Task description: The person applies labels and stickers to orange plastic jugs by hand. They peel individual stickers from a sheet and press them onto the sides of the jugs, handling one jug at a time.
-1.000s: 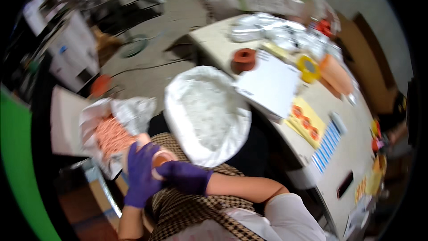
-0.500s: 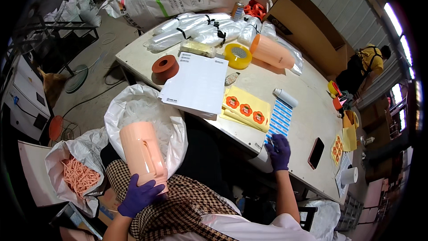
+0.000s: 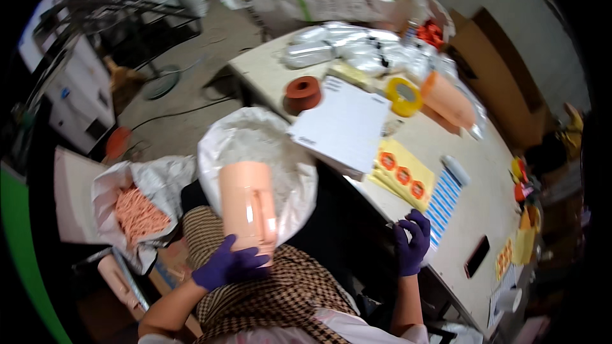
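Observation:
My left hand (image 3: 231, 264), in a purple glove, grips the lower end of a peach plastic jug (image 3: 239, 200) with a moulded side handle. The jug stands tilted over my lap, its handle facing right. My right hand (image 3: 413, 242), also gloved, is raised just off the table's near edge with its fingers curled together. Whatever sits at its fingertips is too small and blurred to name. Beside it lies a strip of blue-and-white labels (image 3: 444, 207), partly rolled at the far end. Yellow sheets with red flower stickers (image 3: 403, 175) lie left of the strip.
On the table (image 3: 475, 216) are white paper sheets (image 3: 344, 124), brown tape (image 3: 303, 94), yellow tape (image 3: 404, 97), another peach jug body (image 3: 448, 102) and a phone (image 3: 477, 257). White sacks hold clear plastic (image 3: 252, 146) and peach pieces (image 3: 138, 213). A person (image 3: 561, 146) is at far right.
My right hand has drawn back from the label strip's near end and curled its fingers. My left hand still holds the jug. The view has swung left, so everything sits farther right.

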